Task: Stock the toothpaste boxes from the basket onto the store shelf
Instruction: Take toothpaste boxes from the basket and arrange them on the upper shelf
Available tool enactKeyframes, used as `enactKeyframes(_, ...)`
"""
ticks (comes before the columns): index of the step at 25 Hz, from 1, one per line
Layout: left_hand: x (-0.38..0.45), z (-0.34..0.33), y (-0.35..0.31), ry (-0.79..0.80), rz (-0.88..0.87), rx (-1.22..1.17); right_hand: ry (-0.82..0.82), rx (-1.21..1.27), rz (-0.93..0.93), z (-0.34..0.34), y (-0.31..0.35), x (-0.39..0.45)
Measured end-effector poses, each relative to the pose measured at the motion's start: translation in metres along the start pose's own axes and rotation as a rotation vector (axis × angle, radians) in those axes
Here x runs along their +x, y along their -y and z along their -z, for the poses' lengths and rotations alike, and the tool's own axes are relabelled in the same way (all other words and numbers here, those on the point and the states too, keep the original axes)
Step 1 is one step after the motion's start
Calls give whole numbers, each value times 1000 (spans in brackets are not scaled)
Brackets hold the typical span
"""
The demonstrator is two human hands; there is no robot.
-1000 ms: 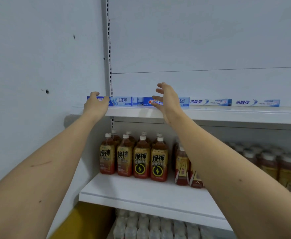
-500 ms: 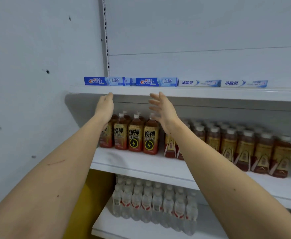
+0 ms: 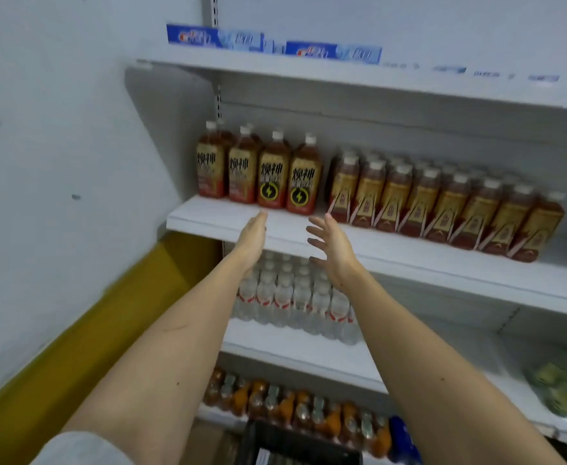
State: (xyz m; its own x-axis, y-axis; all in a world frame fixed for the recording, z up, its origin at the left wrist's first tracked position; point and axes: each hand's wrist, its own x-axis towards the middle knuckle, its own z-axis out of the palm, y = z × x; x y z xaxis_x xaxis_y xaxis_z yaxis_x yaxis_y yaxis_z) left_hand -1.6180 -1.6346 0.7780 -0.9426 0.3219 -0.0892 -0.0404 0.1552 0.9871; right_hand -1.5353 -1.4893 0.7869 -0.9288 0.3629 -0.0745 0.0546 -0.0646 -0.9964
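Holding nothing, your left hand [image 3: 253, 237] and right hand [image 3: 334, 248] hover with fingers spread loose before the drinks shelf [image 3: 409, 260]. Your 2 blue toothpaste boxes [image 3: 273, 43] lie end to end on the top shelf [image 3: 309, 73]; the basket [image 3: 295, 446] shows dark at bottom.

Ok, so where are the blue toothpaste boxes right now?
In the head view the blue toothpaste boxes lie end to end at the left end of the top shelf, above the brown drink bottles.
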Motion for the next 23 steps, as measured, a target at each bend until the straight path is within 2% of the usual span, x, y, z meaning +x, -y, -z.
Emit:
enactKeyframes(6,-40,-10,129,90,270,22,-63,-30,-227,8,-119,-39)
enactKeyframes(12,-64,-41,222,105,470,54,-19,-120,-410,66,-218,-49)
enactKeyframes(16,-69,-102,279,80,583,23,2,-110,-540,111,-281,-56)
enactKeyframes(23,-99,-194,415,74,884,82,100,-68,-837,172,-425,-73)
